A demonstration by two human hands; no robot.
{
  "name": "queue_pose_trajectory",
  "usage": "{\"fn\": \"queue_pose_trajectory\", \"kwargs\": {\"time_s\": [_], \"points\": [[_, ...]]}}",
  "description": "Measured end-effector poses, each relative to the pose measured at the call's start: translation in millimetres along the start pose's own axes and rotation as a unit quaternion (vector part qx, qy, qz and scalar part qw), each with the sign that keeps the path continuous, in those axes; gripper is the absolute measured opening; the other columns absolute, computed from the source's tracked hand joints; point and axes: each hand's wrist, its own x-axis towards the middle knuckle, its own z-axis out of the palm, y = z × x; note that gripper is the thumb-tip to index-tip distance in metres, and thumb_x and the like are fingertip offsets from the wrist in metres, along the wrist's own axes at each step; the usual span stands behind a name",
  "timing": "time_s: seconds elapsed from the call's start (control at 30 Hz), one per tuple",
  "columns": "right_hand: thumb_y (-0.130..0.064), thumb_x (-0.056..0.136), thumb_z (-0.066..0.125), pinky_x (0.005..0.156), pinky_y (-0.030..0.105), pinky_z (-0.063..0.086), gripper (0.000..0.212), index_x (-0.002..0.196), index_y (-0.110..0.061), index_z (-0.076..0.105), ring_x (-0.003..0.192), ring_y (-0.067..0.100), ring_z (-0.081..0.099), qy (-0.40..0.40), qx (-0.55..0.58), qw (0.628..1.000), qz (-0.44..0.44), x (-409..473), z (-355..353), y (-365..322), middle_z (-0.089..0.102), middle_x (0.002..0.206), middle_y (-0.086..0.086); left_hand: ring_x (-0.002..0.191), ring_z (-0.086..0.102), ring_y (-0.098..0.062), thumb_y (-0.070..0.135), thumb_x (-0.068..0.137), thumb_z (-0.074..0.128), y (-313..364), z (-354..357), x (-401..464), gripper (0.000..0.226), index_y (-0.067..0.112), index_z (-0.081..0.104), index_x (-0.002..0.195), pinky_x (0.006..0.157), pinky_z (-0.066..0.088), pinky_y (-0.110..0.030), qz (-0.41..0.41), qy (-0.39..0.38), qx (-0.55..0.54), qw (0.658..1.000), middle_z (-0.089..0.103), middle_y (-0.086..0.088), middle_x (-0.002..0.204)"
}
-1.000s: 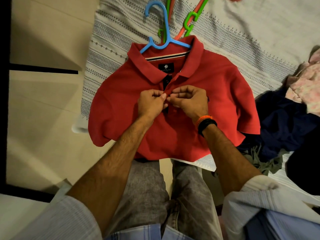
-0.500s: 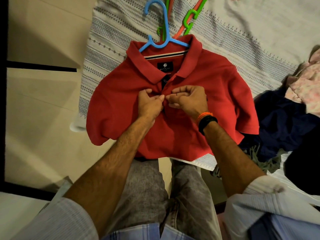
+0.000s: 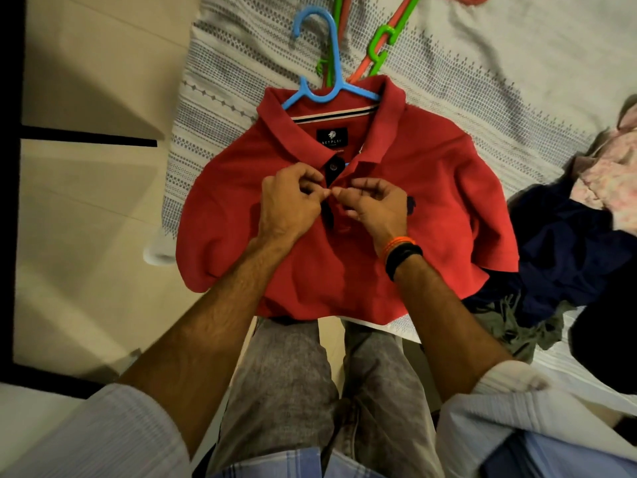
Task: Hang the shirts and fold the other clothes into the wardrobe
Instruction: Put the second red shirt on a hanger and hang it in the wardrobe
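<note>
Red short-sleeved polo shirt [image 3: 396, 270] lying face up on a white bedspread with grey woven pattern [image 3: 482, 81], at the centre of the frame; the black neck label [image 3: 332, 137] reads "NETPLAY" under a small pale emblem (the finer line beneath is too small to read). A blue plastic hanger [image 3: 327, 88] sits inside the collar, its hook pointing to the top of the frame. Left hand [image 3: 289, 208] and right hand [image 3: 377, 205] meet at the dark placket just below the collar, fingers curled, thumb and forefinger of each pinching the placket edges; fingertips nearly touch. The right wrist carries orange and black bands [image 3: 401, 251]. The shirt's lower hem hangs over the bed edge above the person's grey trousers [image 3: 296, 381]. Bare bedspread lies in the upper right; green and orange hangers [image 3: 377, 50] lie just beyond the collar; a heap of dark blue and pink clothes [image 3: 568, 236] crowds the right edge; beige floor [image 3: 86, 236] fills the left.
</note>
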Motion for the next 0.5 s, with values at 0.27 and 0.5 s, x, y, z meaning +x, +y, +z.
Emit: {"fn": "queue_pose_trajectory", "kwargs": {"time_s": [0.27,0.5], "points": [[-0.032,0.064,0.086,0.067,0.044,0.061,0.022,0.065,-0.023,0.066,0.067,0.021,0.073,0.12,-0.042,0.989,-0.069,13.8,23.8,-7.7,0.071,0.066,0.0,0.078,0.07,-0.015,0.025,0.08,0.074,21.1,2.8,14.5,0.015,0.018,0.077,0.093,0.076,0.056,-0.034,0.068,0.049,0.073,0.994,0.076,0.001,0.085],[-0.009,0.074,0.083,0.07,0.04,0.062,0.017,0.088,-0.005,0.073,0.07,0.019,0.073,0.115,0.022,0.99,-0.075,10.1,18.7,6.4,0.074,0.078,0.01,0.074,0.068,-0.01,0.034,0.075,0.078,26.4,12.9,14.4,0.017,0.021,0.073,0.084,0.068,0.052,-0.027,0.047,0.097,0.058,0.992,0.073,0.007,0.078]]}}
